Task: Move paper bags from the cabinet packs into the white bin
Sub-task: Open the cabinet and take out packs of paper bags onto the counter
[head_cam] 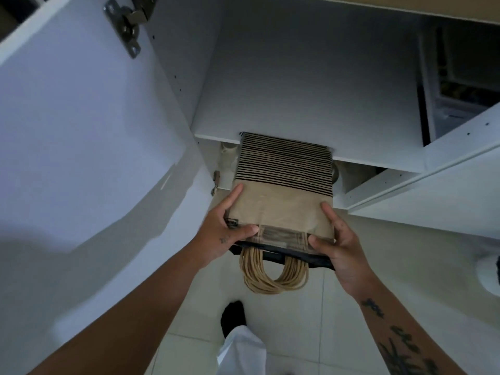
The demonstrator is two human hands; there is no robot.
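Below white cabinet shelf (pixel 305 90) at 12 o'clock | gripped film-wrapped pack of striped brown paper bags (pixel 281 190) with left hand (pixel 224 234) at 9, right hand (pixel 341 247) at 3 | judged heavy, slick; best clamped by both sides.

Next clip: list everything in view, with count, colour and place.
pack of striped brown paper bags: one, brown and black, half under the shelf
twisted paper handles: one bundle, tan, hanging below the pack
white cabinet shelf: one, white, above the pack
white cabinet door: one, white, open, left
metal hinges: two, grey, by the door
tiled floor: one, pale, below
foot: one, black, on the floor
left hand: one, gripping the pack's left side
right hand: one, gripping its right side
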